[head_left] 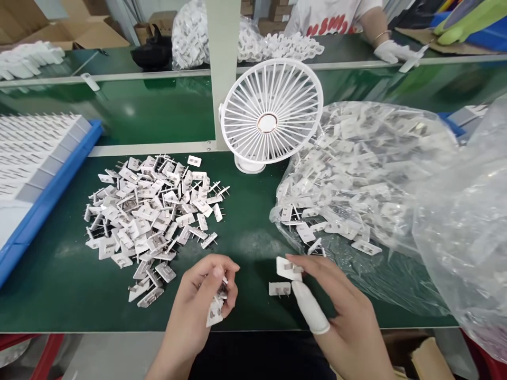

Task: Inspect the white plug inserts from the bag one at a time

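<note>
Several small white plug plates with metal prongs are bunched in my left hand [212, 295], its fingers curled round them; one plug plate [214, 312] pokes out below. Between the forefinger and the white-covered thumb of my right hand [336, 306] is a single white plug plate [288, 268], prongs showing. Just below it another plug plate [279, 288] lies on the green table [245, 232]. Left of my hands spreads a large loose pile of plug plates [146, 211]. To the right, a clear plastic bag [368, 174] holds many more, some spilling from its mouth.
A white fan [267, 122] stands at the table's back, before a pale post [224, 63]. At left is a blue tray [51, 195] with a white pronged block. Across the raised green belt, a co-worker's gloved hand [396, 51] touches a white piece.
</note>
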A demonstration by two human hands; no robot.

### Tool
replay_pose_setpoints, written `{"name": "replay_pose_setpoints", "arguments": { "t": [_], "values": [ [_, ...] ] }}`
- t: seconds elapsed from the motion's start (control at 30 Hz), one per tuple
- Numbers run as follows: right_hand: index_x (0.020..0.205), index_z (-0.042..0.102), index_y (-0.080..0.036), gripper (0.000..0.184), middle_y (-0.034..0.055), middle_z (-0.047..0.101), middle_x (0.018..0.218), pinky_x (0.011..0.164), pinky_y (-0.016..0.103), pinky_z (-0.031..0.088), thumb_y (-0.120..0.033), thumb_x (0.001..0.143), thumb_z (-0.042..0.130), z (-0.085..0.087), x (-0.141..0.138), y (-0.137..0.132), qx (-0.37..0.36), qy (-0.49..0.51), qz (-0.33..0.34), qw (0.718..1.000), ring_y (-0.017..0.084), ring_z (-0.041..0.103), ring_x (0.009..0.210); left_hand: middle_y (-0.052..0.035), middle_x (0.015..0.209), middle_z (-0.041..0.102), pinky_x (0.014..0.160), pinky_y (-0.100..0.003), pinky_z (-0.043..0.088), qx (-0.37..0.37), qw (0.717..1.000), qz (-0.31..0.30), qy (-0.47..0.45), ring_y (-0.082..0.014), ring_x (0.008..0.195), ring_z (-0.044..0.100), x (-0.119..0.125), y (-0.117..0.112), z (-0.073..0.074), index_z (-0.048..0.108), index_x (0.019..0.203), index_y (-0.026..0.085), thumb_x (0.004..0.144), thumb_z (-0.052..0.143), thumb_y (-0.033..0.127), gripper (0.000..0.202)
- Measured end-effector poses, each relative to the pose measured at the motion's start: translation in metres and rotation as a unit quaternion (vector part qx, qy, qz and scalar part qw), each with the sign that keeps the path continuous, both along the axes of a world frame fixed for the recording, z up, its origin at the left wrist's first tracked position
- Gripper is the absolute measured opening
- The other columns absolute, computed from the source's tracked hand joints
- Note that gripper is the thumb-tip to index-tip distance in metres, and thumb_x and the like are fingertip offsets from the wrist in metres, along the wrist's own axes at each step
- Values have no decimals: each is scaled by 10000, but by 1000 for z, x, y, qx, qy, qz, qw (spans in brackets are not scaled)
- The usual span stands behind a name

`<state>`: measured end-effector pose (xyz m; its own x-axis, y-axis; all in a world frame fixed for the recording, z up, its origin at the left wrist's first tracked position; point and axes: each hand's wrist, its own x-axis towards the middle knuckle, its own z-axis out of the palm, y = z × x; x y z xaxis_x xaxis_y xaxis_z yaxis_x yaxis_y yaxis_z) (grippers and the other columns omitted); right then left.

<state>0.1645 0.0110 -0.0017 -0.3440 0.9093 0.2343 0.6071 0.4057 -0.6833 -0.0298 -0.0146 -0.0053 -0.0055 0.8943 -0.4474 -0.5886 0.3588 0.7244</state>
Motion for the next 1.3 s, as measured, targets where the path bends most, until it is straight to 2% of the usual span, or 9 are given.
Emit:
{"name": "replay_pose_setpoints", "arguments": {
  "t": [0.23,0.33,0.4,0.53,0.6,0.8,1.0,1.13,1.3],
  "values": [
    [1186,544,-195,337,126,589,1073,727,407,501,-144,868,443,-13,15,3,37,-171,0,985,287,572,955,-9,617,509,345,-140,295,-77,972,45,-217,-68,429,432,4,9,6,634,706,148,869,473,347,303],
    [1161,526,-170,271,125,581,1022,735,389,475,-194,896,479,1,-6,-2,96,-107,-8,990,267,542,928,-28,622,515,338,-130,302,-118,955,63,-263,-68,427,447,8,10,10,624,707,127,943,268,299,460],
    [1093,551,-177,219,107,586,997,762,376,463,-236,883,532,13,-25,-8,116,-53,52,990,250,529,913,-32,628,525,338,-130,305,-138,947,81,-277,-68,431,460,12,10,13,621,713,119,951,250,307,479],
    [884,601,-196,42,73,617,1017,794,363,456,-195,850,575,28,-55,-13,81,-2,101,992,239,525,952,-16,639,547,395,-155,379,-168,935,128,-285,-80,479,514,21,7,21,606,729,141,936,357,307,363],
    [745,569,-195,126,54,616,965,760,339,458,-124,844,543,30,-62,-11,47,32,86,995,217,527,925,-8,632,548,448,-169,421,-173,932,145,-283,-84,507,537,23,6,24,586,712,146,935,377,304,344],
    [694,531,-203,157,23,594,851,695,289,446,-95,807,537,38,-65,2,-96,107,58,988,176,546,822,24,603,547,449,-176,418,-175,937,168,-250,-72,473,521,23,5,33,577,762,149,941,403,324,305],
    [645,540,-190,160,29,566,791,663,291,422,-146,796,514,66,-58,9,-186,195,38,962,176,545,755,11,492,521,352,-148,259,-100,966,111,-211,-70,414,434,32,-6,48,589,615,134,784,662,381,308],
    [625,514,-188,172,25,552,779,614,269,397,-193,792,557,96,-48,12,-190,193,87,959,160,525,712,3,509,522,397,-193,249,38,998,38,-40,-77,428,383,29,-17,63,605,568,160,712,700,489,372],
    [626,510,-196,244,25,551,782,637,272,408,-264,861,496,116,-43,12,-184,236,129,946,159,528,725,15,533,473,446,-245,247,98,991,-5,88,-81,423,392,20,-19,84,639,529,171,705,695,509,386]
  ]
}}
